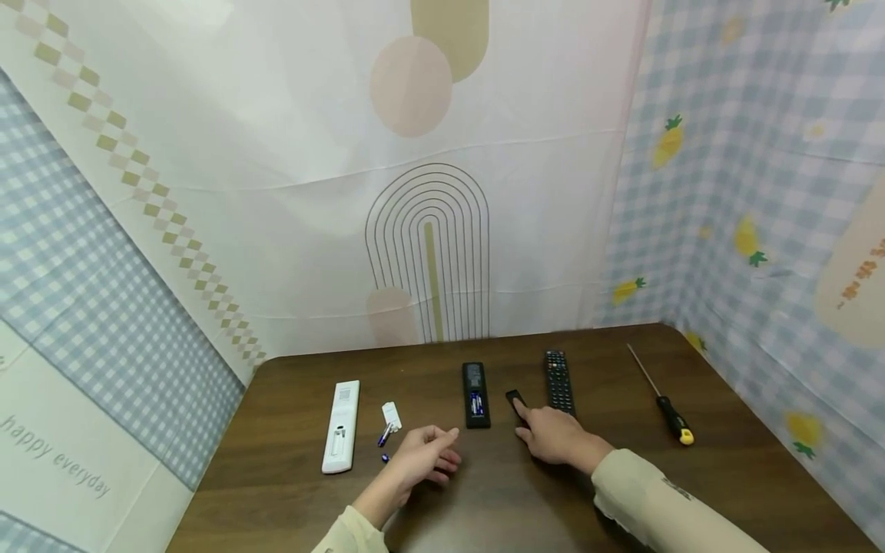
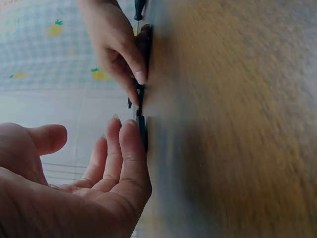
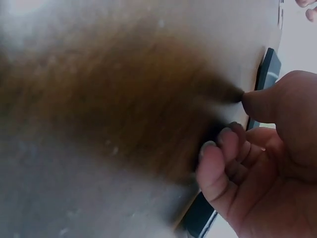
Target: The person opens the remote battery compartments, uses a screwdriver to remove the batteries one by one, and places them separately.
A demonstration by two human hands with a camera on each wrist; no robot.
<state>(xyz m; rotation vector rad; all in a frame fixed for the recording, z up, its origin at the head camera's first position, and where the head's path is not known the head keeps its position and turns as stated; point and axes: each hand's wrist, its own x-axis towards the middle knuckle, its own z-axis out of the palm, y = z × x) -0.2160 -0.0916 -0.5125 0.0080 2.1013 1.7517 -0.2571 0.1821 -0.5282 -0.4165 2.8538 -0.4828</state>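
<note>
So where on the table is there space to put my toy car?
Bare brown wood lies between the black button remote and the yellow-tipped screwdriver, and left of the white remote. It is crowded around both hands, by the small battery cover and open black remote.

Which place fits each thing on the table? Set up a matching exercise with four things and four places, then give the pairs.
Things:
1. white remote
2. screwdriver
3. open black remote
4. black cover

Places:
A. far right
B. under the right hand's fingertips
C. far left
D. middle, batteries showing

Pairs: 1-C, 2-A, 3-D, 4-B
</note>
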